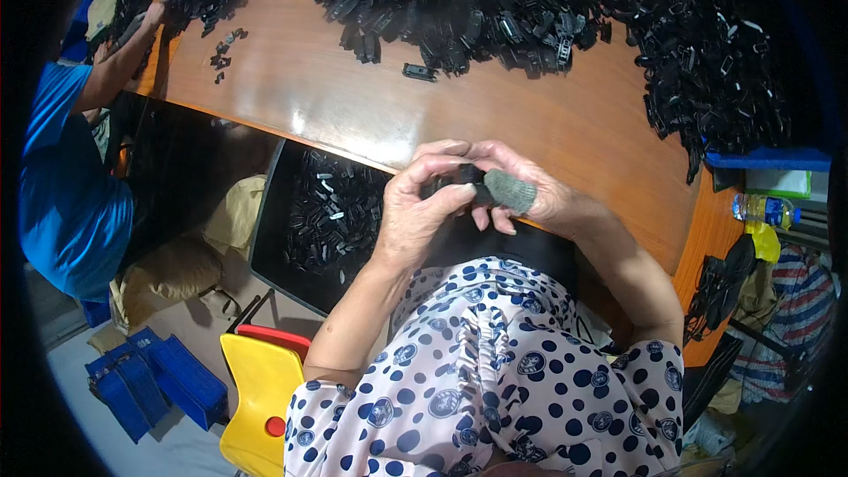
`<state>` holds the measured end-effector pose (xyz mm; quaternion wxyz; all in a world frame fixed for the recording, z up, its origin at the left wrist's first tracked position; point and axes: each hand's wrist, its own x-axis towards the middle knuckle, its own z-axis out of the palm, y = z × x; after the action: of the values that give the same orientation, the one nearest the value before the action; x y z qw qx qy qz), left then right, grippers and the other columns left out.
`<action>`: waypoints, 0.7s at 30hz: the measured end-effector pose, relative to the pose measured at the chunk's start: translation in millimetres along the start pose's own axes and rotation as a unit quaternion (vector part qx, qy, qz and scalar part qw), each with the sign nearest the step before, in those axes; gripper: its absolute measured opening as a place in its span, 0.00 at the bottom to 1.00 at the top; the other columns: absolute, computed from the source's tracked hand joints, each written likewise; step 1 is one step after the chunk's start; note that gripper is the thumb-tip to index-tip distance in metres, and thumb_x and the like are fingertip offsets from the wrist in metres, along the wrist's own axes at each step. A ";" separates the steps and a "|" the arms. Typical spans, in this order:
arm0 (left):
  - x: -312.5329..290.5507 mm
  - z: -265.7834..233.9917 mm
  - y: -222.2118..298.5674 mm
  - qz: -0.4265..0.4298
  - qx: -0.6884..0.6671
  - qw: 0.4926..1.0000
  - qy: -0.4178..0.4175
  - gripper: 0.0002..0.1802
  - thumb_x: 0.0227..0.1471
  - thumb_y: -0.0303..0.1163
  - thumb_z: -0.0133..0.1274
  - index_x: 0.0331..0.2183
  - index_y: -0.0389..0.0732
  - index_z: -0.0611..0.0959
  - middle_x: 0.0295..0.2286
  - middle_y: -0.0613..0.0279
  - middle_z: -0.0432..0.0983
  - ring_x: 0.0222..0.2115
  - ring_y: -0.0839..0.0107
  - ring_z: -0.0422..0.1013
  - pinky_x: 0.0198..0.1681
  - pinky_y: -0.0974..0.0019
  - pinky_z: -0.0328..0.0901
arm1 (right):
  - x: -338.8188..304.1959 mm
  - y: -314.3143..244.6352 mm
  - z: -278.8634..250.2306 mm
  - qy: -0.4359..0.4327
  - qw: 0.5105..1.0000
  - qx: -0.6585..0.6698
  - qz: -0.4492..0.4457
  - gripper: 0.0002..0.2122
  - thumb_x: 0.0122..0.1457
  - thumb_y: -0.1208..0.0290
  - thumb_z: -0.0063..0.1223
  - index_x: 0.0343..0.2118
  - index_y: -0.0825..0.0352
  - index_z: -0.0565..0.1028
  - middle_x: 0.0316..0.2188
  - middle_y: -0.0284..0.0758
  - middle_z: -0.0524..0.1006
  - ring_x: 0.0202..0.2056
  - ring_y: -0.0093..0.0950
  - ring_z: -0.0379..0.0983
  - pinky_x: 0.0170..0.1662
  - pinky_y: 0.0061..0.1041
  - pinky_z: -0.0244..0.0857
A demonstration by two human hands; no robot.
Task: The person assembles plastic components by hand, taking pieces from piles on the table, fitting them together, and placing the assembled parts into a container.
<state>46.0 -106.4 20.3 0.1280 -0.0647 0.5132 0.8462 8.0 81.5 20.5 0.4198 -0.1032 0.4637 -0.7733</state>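
Both my hands meet in front of my body, near the table's front edge. My left hand (411, 214) is closed, its thumb and fingers pinching a small black plastic part (473, 177). On the other side my right hand (543, 196) is closed on the same part, its fingers curled around and beneath it. A grey knitted cover (510, 193) sits over my right thumb. Most of the part is hidden by my fingers, so its exact kind cannot be made out.
Heaps of black plastic parts (459, 13) cover the table's (353, 106) far side and right. One loose part (420, 72) lies apart. A black bin (274, 203) of parts stands left, by a yellow chair (256, 389). A person in a blue shirt (71, 194) works at far left.
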 end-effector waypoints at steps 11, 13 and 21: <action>-8.7 -63.7 -0.4 -0.037 -0.191 0.980 0.046 0.14 0.43 0.25 0.62 0.36 0.36 0.80 0.55 0.52 0.59 0.42 0.68 0.70 0.36 0.73 0.70 | 63.2 22.5 25.5 -0.114 0.989 0.095 0.022 0.27 0.60 0.71 0.48 0.60 0.61 0.50 0.33 0.32 0.70 0.28 0.17 0.71 0.23 0.11 0.63; -11.8 -67.0 -2.2 -0.022 -0.188 0.981 0.052 0.15 0.43 0.28 0.63 0.36 0.38 0.80 0.55 0.53 0.60 0.35 0.72 0.73 0.33 0.73 0.71 | 69.2 20.4 31.0 -0.105 0.991 0.068 0.054 0.27 0.61 0.70 0.47 0.60 0.61 0.50 0.30 0.31 0.70 0.27 0.16 0.70 0.23 0.11 0.62; -14.2 -73.7 -5.9 -0.060 -0.106 0.988 0.091 0.15 0.45 0.33 0.62 0.35 0.38 0.79 0.45 0.57 0.70 0.43 0.73 0.68 0.45 0.69 0.65 | 73.2 29.8 37.7 -0.039 0.997 0.022 0.062 0.27 0.62 0.78 0.41 0.63 0.60 0.48 0.26 0.34 0.71 0.20 0.20 0.70 0.20 0.15 0.65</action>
<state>59.7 -171.2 -15.7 0.1238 -0.1851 0.4253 0.8772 -0.6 -3.3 0.4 0.4871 -0.0950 0.4354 -0.7511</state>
